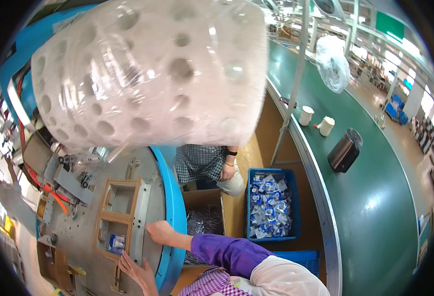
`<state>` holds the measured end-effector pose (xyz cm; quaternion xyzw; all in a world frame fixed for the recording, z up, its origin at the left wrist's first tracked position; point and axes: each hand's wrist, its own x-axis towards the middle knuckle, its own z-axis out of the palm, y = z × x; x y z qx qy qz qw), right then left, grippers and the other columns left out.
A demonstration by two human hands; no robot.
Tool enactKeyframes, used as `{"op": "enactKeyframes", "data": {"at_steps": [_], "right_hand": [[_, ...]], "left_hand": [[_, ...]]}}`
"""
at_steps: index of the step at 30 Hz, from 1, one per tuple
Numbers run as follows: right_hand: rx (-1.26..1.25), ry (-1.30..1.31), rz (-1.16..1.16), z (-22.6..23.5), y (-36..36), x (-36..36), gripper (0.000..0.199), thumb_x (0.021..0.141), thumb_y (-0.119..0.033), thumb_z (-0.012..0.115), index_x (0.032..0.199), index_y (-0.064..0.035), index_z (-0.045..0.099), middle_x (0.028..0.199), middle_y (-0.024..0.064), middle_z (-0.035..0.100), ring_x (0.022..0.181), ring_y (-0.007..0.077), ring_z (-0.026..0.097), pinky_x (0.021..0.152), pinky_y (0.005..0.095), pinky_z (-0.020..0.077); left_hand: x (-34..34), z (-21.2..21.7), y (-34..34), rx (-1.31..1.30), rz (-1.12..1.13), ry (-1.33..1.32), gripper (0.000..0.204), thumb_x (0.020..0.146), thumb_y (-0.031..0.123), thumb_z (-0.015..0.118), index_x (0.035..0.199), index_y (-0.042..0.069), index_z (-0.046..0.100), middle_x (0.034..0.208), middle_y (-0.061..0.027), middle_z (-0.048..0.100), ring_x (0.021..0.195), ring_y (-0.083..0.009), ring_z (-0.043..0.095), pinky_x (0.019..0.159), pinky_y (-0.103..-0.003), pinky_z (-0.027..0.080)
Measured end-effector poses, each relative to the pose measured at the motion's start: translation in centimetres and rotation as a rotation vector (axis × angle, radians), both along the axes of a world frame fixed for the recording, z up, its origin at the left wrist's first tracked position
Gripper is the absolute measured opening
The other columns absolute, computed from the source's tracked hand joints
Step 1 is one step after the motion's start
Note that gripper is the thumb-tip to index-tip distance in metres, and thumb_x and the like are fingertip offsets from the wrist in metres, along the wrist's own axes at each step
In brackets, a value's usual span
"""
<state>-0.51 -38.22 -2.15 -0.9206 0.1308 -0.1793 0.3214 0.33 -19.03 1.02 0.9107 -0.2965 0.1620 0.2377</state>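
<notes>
Grey metal fixture plate [86, 232], wood-framed slots, under both flat hands.

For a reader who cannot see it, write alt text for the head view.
Two bare hands, left hand and right hand, rest on a round grey worktable beside a wooden fixture. A plastic-wrapped pack of white rolls fills the top; a blue crate stands nearby.

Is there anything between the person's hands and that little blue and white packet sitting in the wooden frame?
Nothing visible blocks it. The small packet lies open in the wooden frame, the left hand just below it and the right hand to its right, across the metal bar.
</notes>
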Motion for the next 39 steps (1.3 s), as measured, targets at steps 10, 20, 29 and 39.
{"op": "enactKeyframes", "data": {"at_steps": [10, 20, 29, 39], "right_hand": [[-0.069, 0.033, -0.029, -1.1, 0.2, 0.4, 0.007, 0.070, -0.003, 0.055, 0.077, -0.0010, 0.058, 0.070, 0.0191, 0.063, 0.069, 0.0342, 0.064, 0.059, 0.0425, 0.0506], [-0.162, 0.074, 0.007, -1.3, 0.2, 0.7, 0.013, 0.076, -0.014, 0.049, 0.080, -0.0028, 0.055, 0.066, 0.0197, 0.061, 0.063, 0.0358, 0.062, 0.054, 0.0466, 0.0482], [-0.168, 0.079, -0.008, -0.2, 0.2, 0.1, 0.020, 0.083, -0.025, 0.049, 0.080, -0.0052, 0.053, 0.062, 0.0192, 0.059, 0.060, 0.0387, 0.059, 0.057, 0.0496, 0.0449], [-0.220, 0.060, -0.058, 0.9, 0.3, -0.2, 0.020, 0.082, -0.024, 0.051, 0.074, -0.0057, 0.053, 0.062, 0.0211, 0.058, 0.060, 0.0404, 0.057, 0.055, 0.0510, 0.0430]], "left_hand": [[1.0, -0.2, -0.2, 0.065, 0.104, -0.010, 0.064, 0.066, 0.007, 0.070, 0.124, -0.002, 0.044, 0.120, -0.0194, 0.046, 0.117, -0.0388, 0.032, 0.096, -0.049, 0.028], [0.1, 0.8, -0.8, 0.044, 0.157, -0.121, 0.060, 0.065, 0.014, 0.069, 0.119, -0.001, 0.049, 0.116, -0.0182, 0.050, 0.111, -0.0383, 0.040, 0.097, -0.046, 0.028], [-0.4, 0.7, -0.8, -0.051, 0.185, -0.018, 0.065, 0.065, 0.014, 0.069, 0.123, 0.001, 0.045, 0.123, -0.0118, 0.043, 0.114, -0.0338, 0.035, 0.098, -0.043, 0.026], [-0.5, 0.0, -0.3, -0.132, 0.107, 0.037, 0.071, 0.064, 0.013, 0.069, 0.129, 0.006, 0.041, 0.134, -0.0132, 0.036, 0.123, -0.0343, 0.030, 0.102, -0.046, 0.024]]}}
